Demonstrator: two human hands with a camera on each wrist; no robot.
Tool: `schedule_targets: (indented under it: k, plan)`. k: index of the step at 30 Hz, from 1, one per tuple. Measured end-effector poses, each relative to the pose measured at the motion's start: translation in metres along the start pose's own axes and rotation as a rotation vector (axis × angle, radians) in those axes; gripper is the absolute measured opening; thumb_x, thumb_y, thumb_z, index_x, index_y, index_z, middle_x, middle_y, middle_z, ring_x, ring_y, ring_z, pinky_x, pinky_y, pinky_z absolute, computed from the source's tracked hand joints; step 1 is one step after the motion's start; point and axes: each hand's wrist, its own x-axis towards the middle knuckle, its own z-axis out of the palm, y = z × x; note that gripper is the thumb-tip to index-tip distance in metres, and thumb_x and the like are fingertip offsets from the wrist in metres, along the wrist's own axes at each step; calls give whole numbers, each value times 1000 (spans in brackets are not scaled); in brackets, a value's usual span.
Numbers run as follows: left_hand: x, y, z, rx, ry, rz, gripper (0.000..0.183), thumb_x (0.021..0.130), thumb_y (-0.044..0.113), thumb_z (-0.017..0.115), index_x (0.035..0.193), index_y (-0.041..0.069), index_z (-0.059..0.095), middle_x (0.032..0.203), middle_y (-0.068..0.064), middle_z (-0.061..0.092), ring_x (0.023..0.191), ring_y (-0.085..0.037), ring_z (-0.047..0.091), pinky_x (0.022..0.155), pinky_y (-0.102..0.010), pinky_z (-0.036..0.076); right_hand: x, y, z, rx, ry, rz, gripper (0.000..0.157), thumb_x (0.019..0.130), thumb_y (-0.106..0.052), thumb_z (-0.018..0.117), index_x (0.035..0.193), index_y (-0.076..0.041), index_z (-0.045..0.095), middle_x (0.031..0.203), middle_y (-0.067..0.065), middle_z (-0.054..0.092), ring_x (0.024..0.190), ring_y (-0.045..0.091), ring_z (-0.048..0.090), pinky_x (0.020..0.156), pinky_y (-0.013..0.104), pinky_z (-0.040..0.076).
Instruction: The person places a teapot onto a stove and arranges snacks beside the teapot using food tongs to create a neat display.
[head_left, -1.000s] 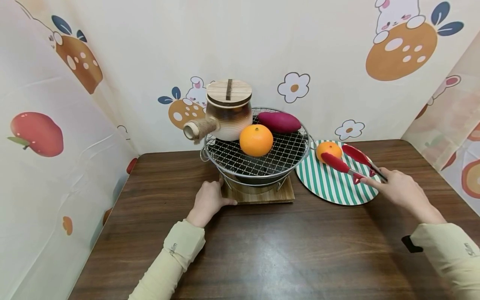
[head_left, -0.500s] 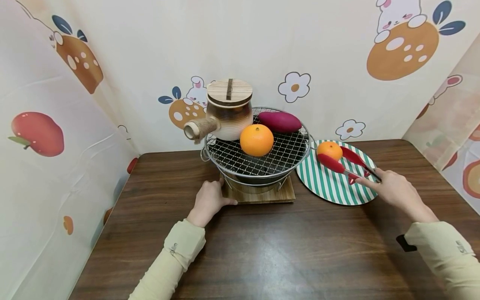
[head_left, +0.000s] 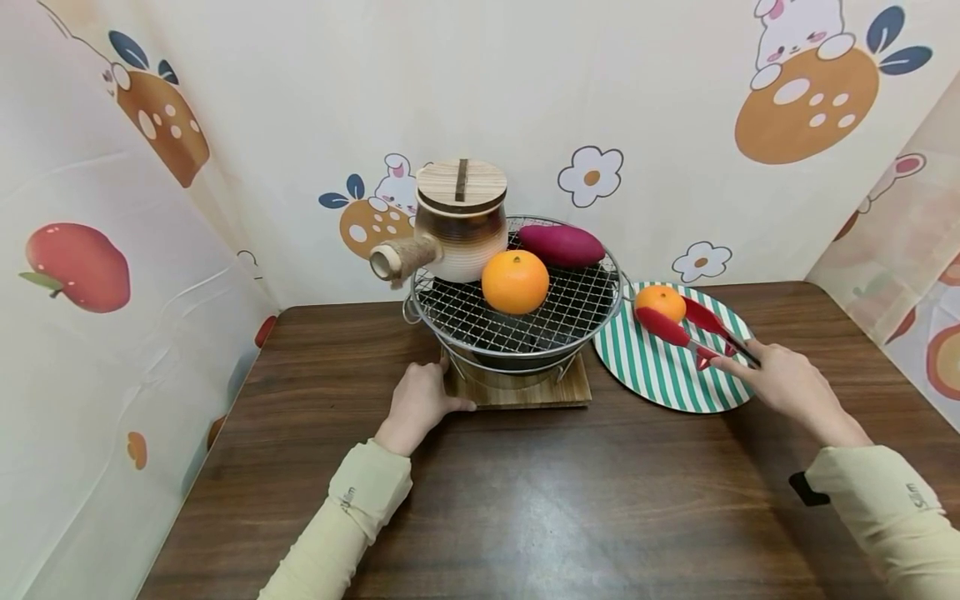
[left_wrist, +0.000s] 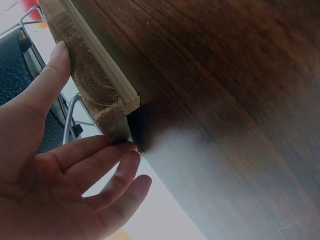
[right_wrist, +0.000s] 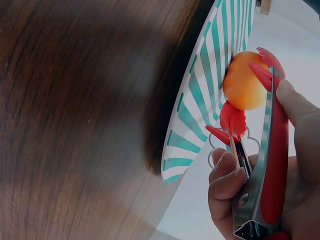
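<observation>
My left hand point(head_left: 422, 398) grips the front left corner of the square wooden board point(head_left: 517, 397) under the round grill point(head_left: 495, 331). In the left wrist view its thumb presses along one edge while the fingers touch the corner of the board point(left_wrist: 91, 75). At the right, my right hand point(head_left: 797, 385) holds red-tipped metal tongs point(head_left: 664, 327). Their tips are spread around a small orange point(head_left: 660, 302) on the green-and-white striped round plate point(head_left: 660, 379). In the right wrist view the tongs' tips lie on two sides of the orange point(right_wrist: 243, 82).
On the grill mesh stand a side-handled clay pot point(head_left: 459, 246) with a wooden lid, a larger orange point(head_left: 515, 283) and a purple sweet potato point(head_left: 562, 246). A patterned cloth wall point(head_left: 525, 100) closes the back. The brown wooden table point(head_left: 525, 492) extends in front.
My right hand has moved slightly left, bringing the tongs' tips from the orange's near right side to around it. My left hand stays at the board.
</observation>
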Motion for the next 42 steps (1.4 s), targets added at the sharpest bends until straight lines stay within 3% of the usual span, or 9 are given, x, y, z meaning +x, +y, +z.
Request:
schedule_targets:
  k: [9, 21, 26, 33, 42]
  plan:
    - [-1, 1, -1, 3, -4, -7, 81, 61, 40, 88, 127, 0, 62, 108, -24, 70, 102, -40, 63, 81, -46, 54, -2, 1, -1, 0, -1, 6, 95, 93, -65, 39, 139, 17, 32, 122, 47, 44, 92, 49, 53, 71, 57, 47]
    - [1, 1, -1, 8, -13, -12, 82, 62, 43, 88, 128, 1, 62, 110, -24, 69, 104, -41, 62, 82, -47, 54, -5, 5, -2, -4, 7, 16, 96, 93, -67, 38, 140, 16, 32, 129, 48, 39, 103, 59, 48, 79, 67, 44]
    - [0, 1, -1, 1, -9, -12, 80, 61, 41, 88, 126, 2, 63, 108, -23, 70, 103, -41, 63, 80, -46, 54, -6, 7, -5, 10, 44, 4, 91, 94, -64, 40, 138, 15, 36, 127, 46, 43, 103, 59, 50, 77, 67, 43]
    - [0, 1, -1, 0, -16, -16, 81, 62, 41, 88, 128, 2, 62, 109, -23, 70, 104, -41, 62, 81, -47, 54, -9, 8, -11, 24, 94, -14, 83, 94, -62, 43, 135, 10, 42, 113, 40, 55, 88, 49, 56, 66, 58, 45]
    - [0, 1, -2, -2, -15, -19, 81, 62, 41, 88, 128, 2, 62, 110, -23, 70, 104, -40, 62, 81, -46, 54, -18, 7, -25, 30, 158, -25, 78, 94, -58, 47, 134, 9, 44, 112, 38, 54, 88, 51, 55, 64, 59, 43]
